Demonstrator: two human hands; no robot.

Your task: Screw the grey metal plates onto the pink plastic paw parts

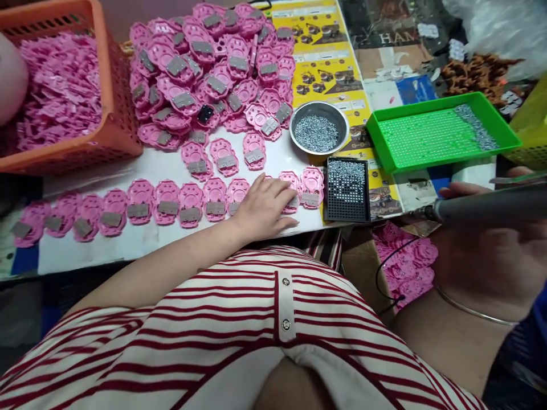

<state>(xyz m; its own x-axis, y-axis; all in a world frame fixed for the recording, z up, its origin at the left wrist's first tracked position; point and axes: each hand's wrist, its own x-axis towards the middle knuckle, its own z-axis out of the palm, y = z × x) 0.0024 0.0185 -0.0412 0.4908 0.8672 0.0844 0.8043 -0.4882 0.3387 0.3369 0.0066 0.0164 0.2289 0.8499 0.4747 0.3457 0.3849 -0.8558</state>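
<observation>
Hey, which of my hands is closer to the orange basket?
Left. The left hand is at the row of pink pieces, right of the orange basket; the right hand, holding a gray tool, is much farther right.

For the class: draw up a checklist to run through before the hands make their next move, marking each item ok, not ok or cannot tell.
1. Left hand at the row of pink pieces: ok, resting near the row's right end.
2. Grey tool in the right hand: ok, held.
3. Tool's narrow end at a pink piece: not ok, it is off to the right of the black tray.
4. Small metal parts in the black tray: ok, gathered mostly toward its far end.
5. Fit of the grey plates under the left hand: cannot tell, the fingers hide them.
</observation>
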